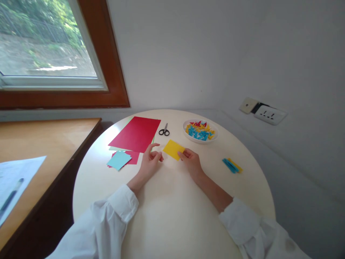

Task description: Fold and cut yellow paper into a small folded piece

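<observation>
A small yellow square of paper [172, 149] is pinched at its right corner by my right hand [192, 162], above the middle of the round table. Just left of that square, my left hand [151, 160] has its fingers apart, with nothing in them. Near my left hand lies a large red sheet [137, 133] over paler green paper. Closer to me, a light blue paper square [119, 160] rests on several red squares [133, 157]. Black-handled scissors [164, 131] lie beyond the yellow square.
A white oval dish [201, 141] of small folded yellow, blue and red paper pieces [199, 132] stands at the back right. Blue and yellow paper strips [231, 165] lie on the round white table [167, 223]. A wooden desk [67, 144] adjoins at left, holding a sheet and pen [12, 196].
</observation>
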Available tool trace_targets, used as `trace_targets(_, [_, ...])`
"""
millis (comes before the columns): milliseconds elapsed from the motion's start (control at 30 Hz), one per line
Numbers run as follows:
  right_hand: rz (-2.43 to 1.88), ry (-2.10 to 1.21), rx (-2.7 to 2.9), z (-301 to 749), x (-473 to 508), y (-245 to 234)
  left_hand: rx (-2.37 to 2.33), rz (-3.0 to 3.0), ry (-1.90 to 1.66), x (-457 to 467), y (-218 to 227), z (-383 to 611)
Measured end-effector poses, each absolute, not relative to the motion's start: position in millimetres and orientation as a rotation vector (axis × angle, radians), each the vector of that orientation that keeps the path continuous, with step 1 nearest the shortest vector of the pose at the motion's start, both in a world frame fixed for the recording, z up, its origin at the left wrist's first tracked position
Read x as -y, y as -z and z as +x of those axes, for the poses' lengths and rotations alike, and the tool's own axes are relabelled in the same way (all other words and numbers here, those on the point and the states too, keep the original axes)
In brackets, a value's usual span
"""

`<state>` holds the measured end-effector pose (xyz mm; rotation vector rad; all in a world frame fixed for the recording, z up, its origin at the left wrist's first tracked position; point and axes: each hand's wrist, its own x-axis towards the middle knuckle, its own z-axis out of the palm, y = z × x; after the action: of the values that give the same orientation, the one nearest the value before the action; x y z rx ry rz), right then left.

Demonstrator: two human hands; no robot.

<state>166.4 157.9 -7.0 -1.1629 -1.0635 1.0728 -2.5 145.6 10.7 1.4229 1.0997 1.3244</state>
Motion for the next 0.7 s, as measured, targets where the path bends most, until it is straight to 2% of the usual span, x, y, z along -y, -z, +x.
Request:
trace_targets(167, [-1.163, -1.064, 1.059, 166.5, -157.5, 8.3, -1.053, 1.643, -1.283, -147.4, -0.1, -2.3])
trace_targets(300, [-1.17, -1.096, 1.142, 166.9, -154.6, 6.9, -1.187, 1.786, -1.286, -152.8, 7.3, -2.7])
trace_targets(700, [-1.114, -1.007, 1.32, 166.7, -152.4, 4.6, -1.305, 1.442, -1.308, -157.6, 2.1, -4.8])
